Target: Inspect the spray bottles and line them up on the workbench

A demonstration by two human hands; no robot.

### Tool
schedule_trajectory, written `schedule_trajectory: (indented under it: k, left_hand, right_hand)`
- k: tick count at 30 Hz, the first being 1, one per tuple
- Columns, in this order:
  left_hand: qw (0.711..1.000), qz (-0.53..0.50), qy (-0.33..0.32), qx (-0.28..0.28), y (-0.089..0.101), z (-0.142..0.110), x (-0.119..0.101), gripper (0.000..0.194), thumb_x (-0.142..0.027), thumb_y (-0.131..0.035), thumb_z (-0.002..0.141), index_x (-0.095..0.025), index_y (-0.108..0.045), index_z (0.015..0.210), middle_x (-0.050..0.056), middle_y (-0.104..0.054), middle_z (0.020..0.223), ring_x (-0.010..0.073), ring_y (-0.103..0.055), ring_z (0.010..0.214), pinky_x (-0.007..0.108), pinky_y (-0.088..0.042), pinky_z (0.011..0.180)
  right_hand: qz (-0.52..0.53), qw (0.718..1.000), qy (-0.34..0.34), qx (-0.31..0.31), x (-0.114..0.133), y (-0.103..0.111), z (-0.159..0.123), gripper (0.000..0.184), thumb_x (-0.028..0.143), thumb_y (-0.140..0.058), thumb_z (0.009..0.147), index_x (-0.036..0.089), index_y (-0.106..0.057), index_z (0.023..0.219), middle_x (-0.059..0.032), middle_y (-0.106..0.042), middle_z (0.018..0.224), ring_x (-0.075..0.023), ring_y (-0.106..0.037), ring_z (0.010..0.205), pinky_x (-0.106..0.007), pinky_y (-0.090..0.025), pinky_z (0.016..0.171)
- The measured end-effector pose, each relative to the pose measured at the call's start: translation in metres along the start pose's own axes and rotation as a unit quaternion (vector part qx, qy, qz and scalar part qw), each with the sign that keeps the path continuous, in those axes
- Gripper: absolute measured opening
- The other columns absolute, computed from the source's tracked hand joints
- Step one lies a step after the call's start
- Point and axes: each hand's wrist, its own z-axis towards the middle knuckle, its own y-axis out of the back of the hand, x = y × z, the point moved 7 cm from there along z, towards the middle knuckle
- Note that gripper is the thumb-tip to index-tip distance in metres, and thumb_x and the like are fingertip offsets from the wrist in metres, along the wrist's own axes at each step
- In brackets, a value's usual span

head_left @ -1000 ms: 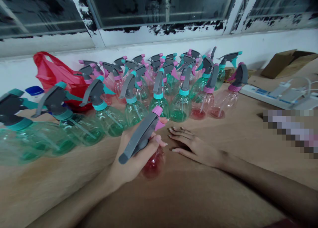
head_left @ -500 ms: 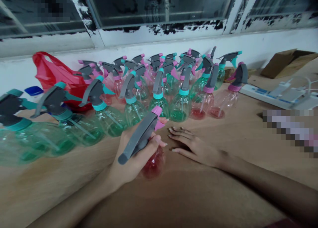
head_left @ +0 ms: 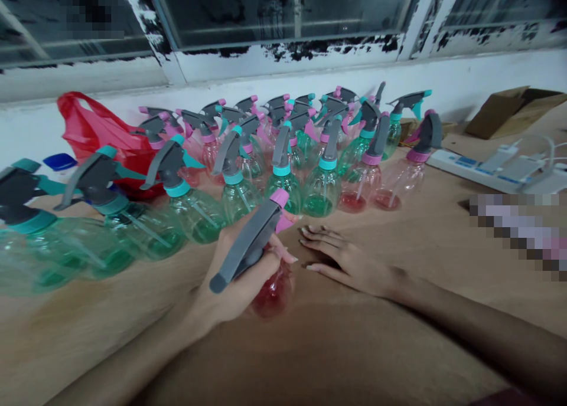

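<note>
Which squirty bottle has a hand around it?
The red spray bottle with the pink nozzle, front and middle. The left hand is wrapped around it; none of the other bottles is held.

Crumpled red plastic bag (head_left: 104,140) near a white wall (head_left: 248,66). An open cardboard box (head_left: 505,114) sits beyond a white power strip (head_left: 478,169).

- The head camera looked from the person's head, above the near edge of the table (head_left: 345,347).
- It faced forward and down, toward the far window (head_left: 230,13).
- It viewed the left hand (head_left: 241,270) and right hand (head_left: 343,258) closely.
</note>
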Motion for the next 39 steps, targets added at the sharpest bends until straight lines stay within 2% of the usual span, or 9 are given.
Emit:
schedule_trajectory:
  k: [3,6,8,11,16,24,28,35,39]
  left_hand:
    - [0.999,-0.024,0.002,0.023,-0.003,0.000,0.001,0.021,-0.029,-0.049,0.082,-0.022,-0.065,0.071,0.005,-0.072,0.084,0.0228,-0.069,0.085,0.036,-0.056,0.079]
    - [0.999,-0.023,-0.026,0.004,-0.001,0.002,-0.010,0.022,-0.030,-0.051,0.081,-0.022,-0.063,0.065,0.003,-0.070,0.085,0.0210,-0.069,0.084,0.036,-0.053,0.086]
    - [0.999,-0.028,-0.025,-0.006,0.000,0.002,-0.015,0.022,-0.034,-0.052,0.081,-0.022,-0.063,0.066,0.003,-0.070,0.082,0.0193,-0.069,0.075,0.035,-0.055,0.080]
    - [1.000,-0.016,0.007,-0.021,0.000,0.001,-0.012,0.024,-0.040,-0.053,0.082,-0.022,-0.066,0.073,0.003,-0.071,0.078,0.0200,-0.070,0.072,0.031,-0.057,0.068]
    - [0.999,0.004,0.016,-0.043,0.002,-0.001,-0.004,0.022,-0.037,-0.052,0.084,-0.023,-0.067,0.090,0.002,-0.074,0.082,0.0205,-0.072,0.080,0.030,-0.056,0.075]
    - [0.998,0.003,0.003,-0.058,0.002,-0.001,-0.007,0.034,-0.036,-0.051,0.085,-0.024,-0.057,0.116,0.002,-0.075,0.079,0.0197,-0.072,0.079,0.029,-0.056,0.075]
    - [0.999,-0.006,0.011,-0.053,0.001,-0.001,-0.006,0.031,-0.035,-0.050,0.085,-0.023,-0.059,0.113,0.002,-0.075,0.079,0.0197,-0.072,0.079,0.029,-0.057,0.074]
    - [0.999,0.003,0.007,-0.054,0.000,-0.001,-0.007,0.019,-0.034,-0.050,0.085,-0.024,-0.066,0.088,0.002,-0.075,0.078,0.0188,-0.071,0.081,0.029,-0.056,0.079]
    - [0.998,0.001,0.003,-0.062,0.002,-0.001,-0.007,0.017,-0.033,-0.052,0.083,-0.023,-0.066,0.086,0.002,-0.075,0.078,0.0196,-0.072,0.079,0.029,-0.056,0.076]
  right_hand:
    - [0.004,1.000,-0.001,-0.001,0.001,0.001,0.000,0.052,0.046,-0.043,0.091,0.021,-0.039,0.137,-0.0085,-0.043,0.142,-0.0209,-0.034,0.133,-0.048,-0.028,0.111]
    - [0.004,1.000,-0.004,0.000,0.002,0.002,0.000,0.052,0.046,-0.043,0.091,0.021,-0.039,0.137,-0.0084,-0.043,0.141,-0.0207,-0.034,0.133,-0.047,-0.028,0.111]
    - [0.002,1.000,-0.008,0.002,0.002,0.002,0.000,0.053,0.046,-0.042,0.092,0.020,-0.038,0.137,-0.0086,-0.043,0.142,-0.0205,-0.033,0.134,-0.046,-0.028,0.111]
    - [-0.002,1.000,-0.007,0.004,0.003,0.002,0.000,0.053,0.046,-0.042,0.092,0.018,-0.039,0.137,-0.0088,-0.042,0.142,-0.0203,-0.033,0.134,-0.045,-0.028,0.111]
    - [0.002,1.000,-0.004,-0.004,0.003,0.002,0.000,0.053,0.047,-0.042,0.091,0.020,-0.039,0.137,-0.0083,-0.043,0.141,-0.0214,-0.033,0.133,-0.047,-0.028,0.111]
    - [-0.003,1.000,-0.003,-0.005,0.003,0.002,0.000,0.053,0.047,-0.041,0.092,0.019,-0.041,0.136,-0.0087,-0.043,0.141,-0.0210,-0.034,0.133,-0.045,-0.028,0.111]
    - [0.000,1.000,0.000,-0.007,0.003,0.002,0.000,0.053,0.047,-0.042,0.091,0.020,-0.040,0.137,-0.0085,-0.044,0.141,-0.0211,-0.035,0.133,-0.046,-0.029,0.111]
    - [-0.013,1.000,-0.001,0.000,0.001,0.000,0.001,0.054,0.048,-0.041,0.092,0.018,-0.039,0.137,-0.0083,-0.043,0.142,-0.0199,-0.034,0.133,-0.044,-0.028,0.111]
    - [-0.018,1.000,-0.003,0.008,0.001,-0.001,0.001,0.056,0.048,-0.040,0.092,0.015,-0.039,0.137,-0.0082,-0.041,0.143,-0.0188,-0.032,0.134,-0.042,-0.026,0.113]
